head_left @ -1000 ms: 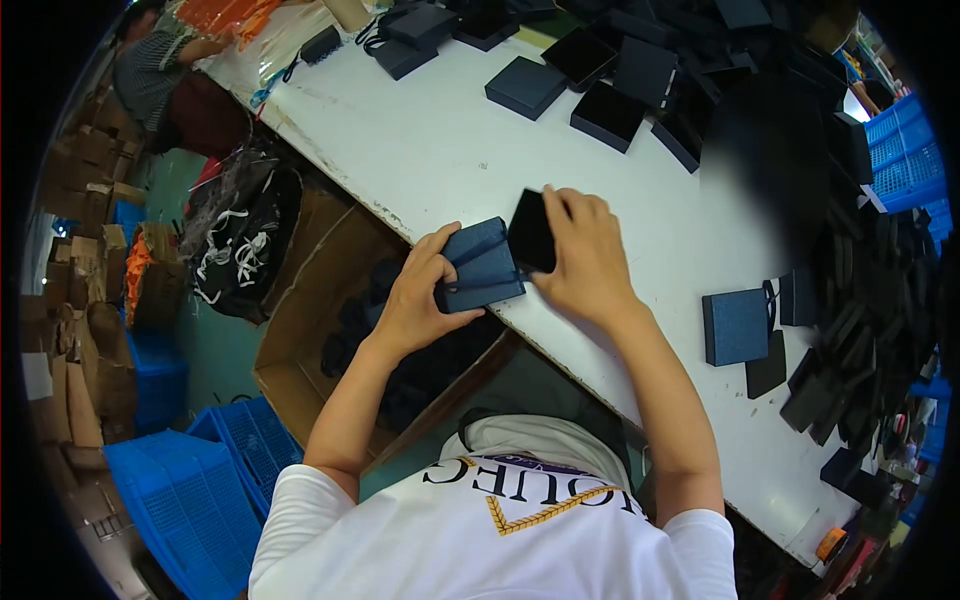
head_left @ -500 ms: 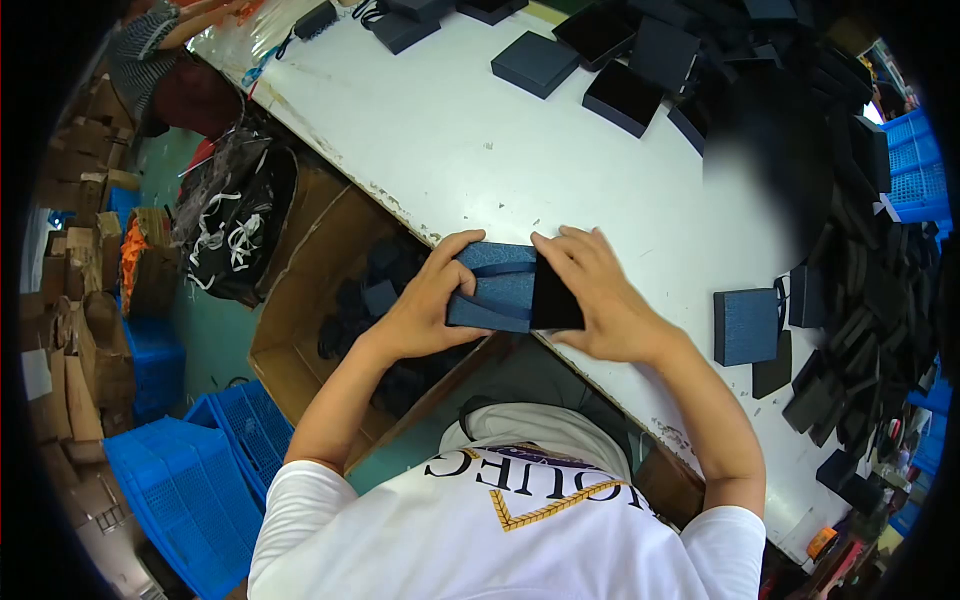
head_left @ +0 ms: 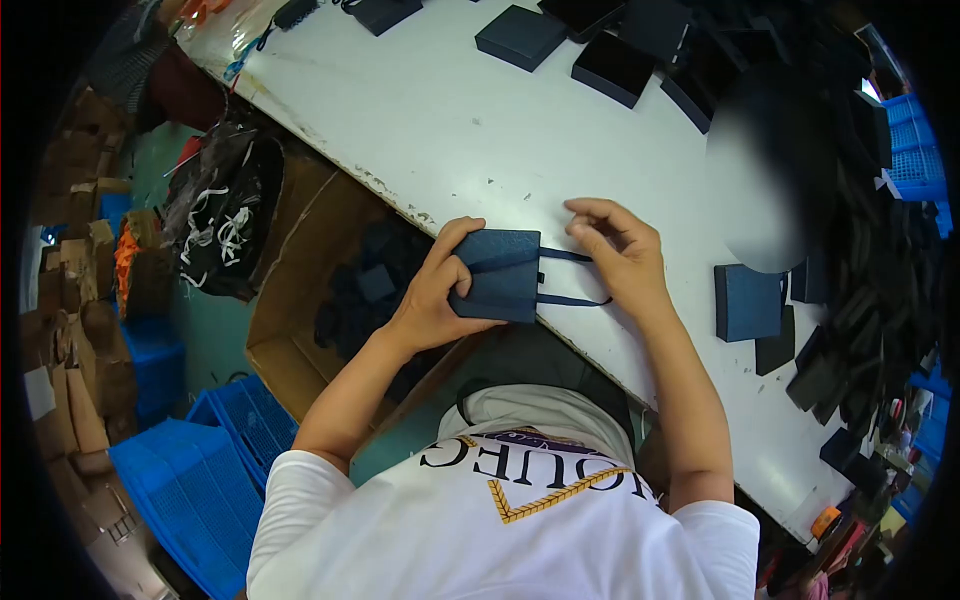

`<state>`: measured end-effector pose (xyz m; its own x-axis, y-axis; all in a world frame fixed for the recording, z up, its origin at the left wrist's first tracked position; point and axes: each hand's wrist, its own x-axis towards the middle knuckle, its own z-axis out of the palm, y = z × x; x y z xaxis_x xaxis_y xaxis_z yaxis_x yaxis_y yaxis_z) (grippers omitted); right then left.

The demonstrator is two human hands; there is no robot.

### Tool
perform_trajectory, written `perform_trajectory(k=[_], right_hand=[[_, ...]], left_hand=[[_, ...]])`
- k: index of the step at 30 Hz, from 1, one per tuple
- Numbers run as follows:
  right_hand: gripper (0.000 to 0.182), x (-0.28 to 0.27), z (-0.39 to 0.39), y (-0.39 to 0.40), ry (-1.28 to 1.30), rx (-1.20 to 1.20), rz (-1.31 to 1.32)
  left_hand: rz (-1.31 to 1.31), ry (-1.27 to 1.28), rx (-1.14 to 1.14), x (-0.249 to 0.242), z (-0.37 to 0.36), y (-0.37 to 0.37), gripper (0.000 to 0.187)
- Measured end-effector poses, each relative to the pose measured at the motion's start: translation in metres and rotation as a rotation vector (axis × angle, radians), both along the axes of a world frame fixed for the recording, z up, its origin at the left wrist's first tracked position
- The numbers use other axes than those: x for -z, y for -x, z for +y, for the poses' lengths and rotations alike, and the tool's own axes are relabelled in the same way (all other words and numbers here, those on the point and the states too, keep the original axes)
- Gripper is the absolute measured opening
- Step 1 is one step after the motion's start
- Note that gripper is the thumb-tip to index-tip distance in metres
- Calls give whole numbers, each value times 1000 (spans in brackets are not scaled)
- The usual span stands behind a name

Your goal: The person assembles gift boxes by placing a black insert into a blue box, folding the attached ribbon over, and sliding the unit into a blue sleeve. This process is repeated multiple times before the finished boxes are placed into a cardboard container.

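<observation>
A dark blue gift box (head_left: 505, 285) with ribbon handles is at the table's near edge. My left hand (head_left: 440, 290) grips its left side, thumb and fingers on opposite edges with one finger bent over the top face. Two dark blue ribbon strands (head_left: 572, 300) stretch from the box's right end in a loop toward my right hand. My right hand (head_left: 622, 250) hovers just right of the box, fingers curled loosely and the index finger and thumb apart, nothing visible between them. Part of the ribbon passes behind this hand.
Dark boxes (head_left: 520, 38) lie at the back of the white table (head_left: 450, 130). A blue box (head_left: 748, 302) and a dark pile (head_left: 860, 300) are at right. Below the edge stands a cardboard carton (head_left: 290, 350) of dark pieces, near blue crates (head_left: 185, 500). Another person (head_left: 130, 60) is at upper left.
The black part that stuck out of the box's right end no longer shows. The ribbon, earlier lying over the box, now extends rightward. My right hand has come off the box.
</observation>
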<state>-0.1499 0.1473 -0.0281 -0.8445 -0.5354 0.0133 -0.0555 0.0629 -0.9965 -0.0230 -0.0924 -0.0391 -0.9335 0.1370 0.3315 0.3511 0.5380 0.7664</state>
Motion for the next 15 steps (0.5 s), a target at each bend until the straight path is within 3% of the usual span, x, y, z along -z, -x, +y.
perform_trajectory(k=[4, 9, 15], right_hand=[[23, -3, -6, -7, -17, -152, -52], [37, 0, -18, -10, -59, -252, 33], [28, -5, -23, -3, -151, -254, -163]], left_hand=[[-11, 19, -5, -2, -1, -1, 66], [-18, 8, -5, -2, 0, -1, 66], [-36, 0, -6, -1, -1, 0, 66]])
